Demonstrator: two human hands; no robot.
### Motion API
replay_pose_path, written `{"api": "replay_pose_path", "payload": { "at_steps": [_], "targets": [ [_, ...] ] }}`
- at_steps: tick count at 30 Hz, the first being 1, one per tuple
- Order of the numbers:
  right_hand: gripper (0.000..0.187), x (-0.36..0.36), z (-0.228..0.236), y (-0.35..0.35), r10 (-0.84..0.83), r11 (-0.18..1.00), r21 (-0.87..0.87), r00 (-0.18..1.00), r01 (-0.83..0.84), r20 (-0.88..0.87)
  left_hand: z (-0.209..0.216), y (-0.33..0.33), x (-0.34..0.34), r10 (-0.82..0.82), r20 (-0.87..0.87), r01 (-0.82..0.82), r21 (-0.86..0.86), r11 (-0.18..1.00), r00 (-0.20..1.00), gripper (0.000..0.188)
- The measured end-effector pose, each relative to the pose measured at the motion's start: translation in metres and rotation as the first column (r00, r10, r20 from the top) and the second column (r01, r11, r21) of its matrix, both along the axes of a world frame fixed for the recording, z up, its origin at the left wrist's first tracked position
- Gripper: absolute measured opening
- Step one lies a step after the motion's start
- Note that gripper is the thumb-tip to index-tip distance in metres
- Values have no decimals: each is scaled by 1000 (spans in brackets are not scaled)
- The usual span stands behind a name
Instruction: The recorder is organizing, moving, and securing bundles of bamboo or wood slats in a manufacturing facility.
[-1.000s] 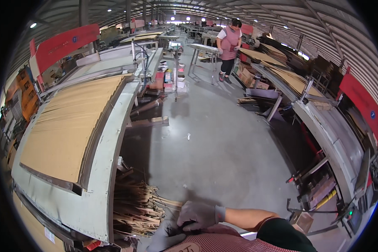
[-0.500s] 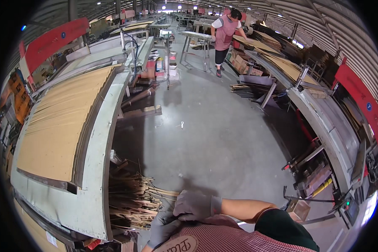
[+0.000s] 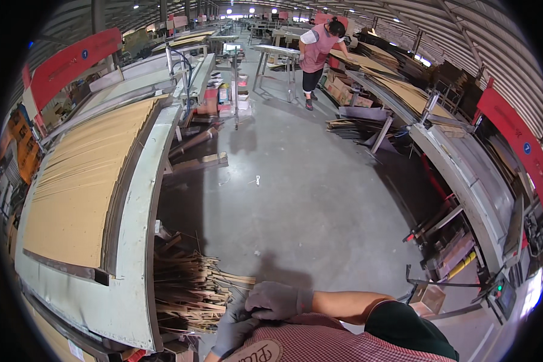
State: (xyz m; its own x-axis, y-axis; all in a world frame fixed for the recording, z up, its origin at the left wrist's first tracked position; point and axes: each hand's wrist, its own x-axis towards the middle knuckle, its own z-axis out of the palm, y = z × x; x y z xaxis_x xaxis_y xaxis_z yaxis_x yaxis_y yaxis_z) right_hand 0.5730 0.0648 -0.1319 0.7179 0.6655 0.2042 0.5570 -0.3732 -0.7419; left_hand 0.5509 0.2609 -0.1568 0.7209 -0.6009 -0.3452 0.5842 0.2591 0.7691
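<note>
Where the grey floor opens into a broad aisle, a pale bench runs along the left side, bearing a stack of tan sheets laid flat, probably so that the wide, thin layers rest supported. Farther off, a co-worker leans toward material on the right. Beneath the near bench's edge lies a heap of thin strips, seemingly tucked there to leave the aisle passable; a few tips stick out toward the person's hands. The gloved right hand lies over the left hand, both close against the checked apron, perhaps to steady one another. The right fingers are curled and the left ones partly covered, so whether either hand grips anything cannot be told, nor whether the strip tips touch the right glove. The bench hides part of the heap, the left forearm is nearly all cut off, and a white scrap on the floor is too small to identify.
</note>
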Motion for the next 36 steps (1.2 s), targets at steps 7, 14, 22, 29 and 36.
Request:
{"api": "replay_pose_path", "payload": {
  "at_steps": [7, 14, 22, 29, 36],
  "targets": [
    [17, 1, 0, 1, -36, 996, 78, 999, 33, 31, -4, 4, 3, 4, -76, -7, -40, 999, 997, 40],
    [18, 1, 4, -6, -29, 999, 22, 999, 29, -19, -1, -2, 3, 74, -77, -76, -17, 997, 994, 39],
    [17, 5, 16, -5, 31, 1000, -4, 997, -31, -65, -3, 5, 5, 6, -104, -11, -45, 999, 995, 39],
    [14, 2, 18, -2, 30, 1000, 5, 998, -30, -49, -2, 8, 5, -29, 9, 28, 75, 997, 1000, 33],
    [17, 3, 14, -2, 28, 999, 34, 999, -29, 24, 1, 10, 3, 32, -54, -31, 7, 999, 998, 31]
  ]
}}
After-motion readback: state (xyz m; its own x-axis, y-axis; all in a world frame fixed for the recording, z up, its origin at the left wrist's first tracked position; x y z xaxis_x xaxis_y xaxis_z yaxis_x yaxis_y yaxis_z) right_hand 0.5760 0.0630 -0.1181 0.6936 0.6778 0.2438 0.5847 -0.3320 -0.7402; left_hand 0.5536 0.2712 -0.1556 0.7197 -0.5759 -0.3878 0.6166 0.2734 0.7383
